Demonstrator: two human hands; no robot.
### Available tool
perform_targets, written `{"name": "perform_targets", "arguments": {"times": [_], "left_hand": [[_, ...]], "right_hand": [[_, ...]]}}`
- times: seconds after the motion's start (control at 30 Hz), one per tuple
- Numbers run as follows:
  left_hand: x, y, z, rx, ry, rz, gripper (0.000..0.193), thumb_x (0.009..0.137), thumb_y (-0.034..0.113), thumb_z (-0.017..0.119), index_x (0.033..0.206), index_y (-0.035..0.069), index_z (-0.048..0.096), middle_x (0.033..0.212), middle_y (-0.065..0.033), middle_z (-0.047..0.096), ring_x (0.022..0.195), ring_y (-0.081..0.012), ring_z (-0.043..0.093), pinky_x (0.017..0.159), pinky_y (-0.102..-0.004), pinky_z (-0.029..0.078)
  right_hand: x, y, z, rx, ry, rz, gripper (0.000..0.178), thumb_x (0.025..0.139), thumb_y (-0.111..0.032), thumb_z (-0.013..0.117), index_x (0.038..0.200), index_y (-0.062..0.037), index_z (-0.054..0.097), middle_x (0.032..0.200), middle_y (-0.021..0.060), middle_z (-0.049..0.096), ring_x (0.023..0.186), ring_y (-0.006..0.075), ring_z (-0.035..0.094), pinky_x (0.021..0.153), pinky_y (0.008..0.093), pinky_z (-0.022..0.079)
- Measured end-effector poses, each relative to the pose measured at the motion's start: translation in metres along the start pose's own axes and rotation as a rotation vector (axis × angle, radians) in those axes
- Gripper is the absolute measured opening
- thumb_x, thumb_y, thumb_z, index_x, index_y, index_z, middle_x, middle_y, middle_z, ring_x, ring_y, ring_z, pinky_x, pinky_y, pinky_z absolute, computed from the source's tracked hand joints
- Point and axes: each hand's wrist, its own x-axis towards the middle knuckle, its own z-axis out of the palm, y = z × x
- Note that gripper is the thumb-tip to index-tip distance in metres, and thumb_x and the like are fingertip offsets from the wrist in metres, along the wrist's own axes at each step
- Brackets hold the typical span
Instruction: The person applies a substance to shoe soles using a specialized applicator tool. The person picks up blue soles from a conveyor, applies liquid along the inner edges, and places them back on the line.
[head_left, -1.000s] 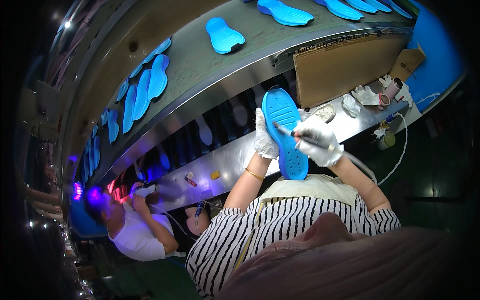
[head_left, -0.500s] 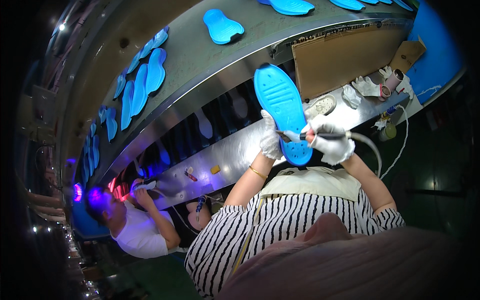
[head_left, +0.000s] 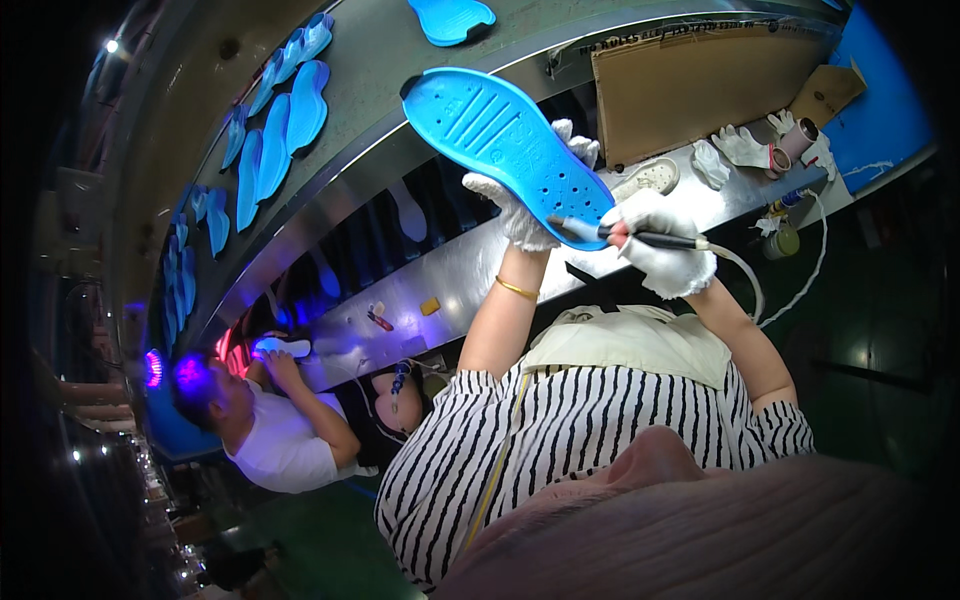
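A bright blue shoe sole (head_left: 505, 140) is raised above the bench, its grooved and dotted face toward me and its dark-tipped end pointing up and left. My left hand (head_left: 522, 220), in a white glove, grips it from underneath, the fingers closed round both edges. In my right hand (head_left: 664, 262), gloved with bare fingertips showing, is a dark-handled brush (head_left: 655, 240) with a pale hose running from its back end. The bristle tip lies over the sole's lower end; whether it touches is hard to tell.
A metal bench (head_left: 465, 275) runs in front of me beside a conveyor belt (head_left: 375, 95) carrying several blue soles. A pale shoe (head_left: 652, 178), spare gloves (head_left: 740, 148) and a cardboard sheet (head_left: 700, 95) are to the right. A co-worker (head_left: 285, 430) sits at left.
My left hand has tilted the sole, swinging its far end up and left. The brush has moved down to the sole's near end.
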Motion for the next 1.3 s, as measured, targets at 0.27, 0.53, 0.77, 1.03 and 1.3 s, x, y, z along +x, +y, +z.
{"name": "perform_targets", "arguments": {"times": [0.27,0.53,0.77,1.03,1.3], "left_hand": [[0.002,0.024,0.002,0.314,-0.116,-0.176,0.125,0.06,0.09,0.057,0.147,0.001,0.037,0.14,-0.0224,0.051,0.122,-0.0408,0.057,0.102,-0.0542,0.05],[0.013,0.035,0.004,0.795,0.052,-0.481,0.095,0.079,0.071,0.065,0.139,-0.001,0.048,0.126,-0.0187,0.062,0.109,-0.0249,0.066,0.087,-0.0371,0.06],[0.031,0.029,0.011,0.883,0.336,-0.669,0.068,0.094,0.061,0.055,0.132,0.005,0.057,0.111,-0.0122,0.068,0.091,-0.018,0.067,0.084,-0.0335,0.057],[0.035,0.028,0.014,0.984,0.324,-0.752,0.072,0.094,0.065,0.051,0.138,0.008,0.053,0.116,-0.0117,0.066,0.091,-0.0174,0.066,0.079,-0.032,0.058],[0.034,0.03,0.012,0.936,0.274,-0.693,0.07,0.094,0.063,0.053,0.137,0.008,0.054,0.115,-0.0132,0.066,0.092,-0.018,0.067,0.079,-0.032,0.059]], "right_hand": [[0.005,-0.001,-0.006,0.055,-0.077,0.221,0.017,0.085,0.001,0.071,0.097,-0.0032,0.06,0.096,0.0086,0.067,0.084,0.0116,0.066,0.078,0.0267,0.054],[0.021,-0.007,-0.025,0.092,-0.392,0.512,0.018,0.077,-0.005,0.07,0.095,-0.0027,0.067,0.097,0.0082,0.069,0.09,0.0171,0.065,0.086,0.0314,0.053],[0.023,-0.015,-0.013,-0.127,-0.302,0.191,0.014,0.078,0.0,0.068,0.091,-0.0044,0.065,0.095,0.0039,0.067,0.088,0.0131,0.063,0.085,0.0287,0.052],[0.034,-0.017,-0.02,0.013,-0.243,0.324,0.009,0.077,-0.003,0.069,0.082,-0.0067,0.063,0.092,0.0039,0.062,0.088,0.0141,0.06,0.083,0.0306,0.051],[0.042,-0.002,-0.043,-0.041,-0.25,0.273,0.01,0.076,0.001,0.063,0.084,-0.0055,0.062,0.095,0.0039,0.063,0.089,0.0146,0.061,0.085,0.0294,0.051]]}}
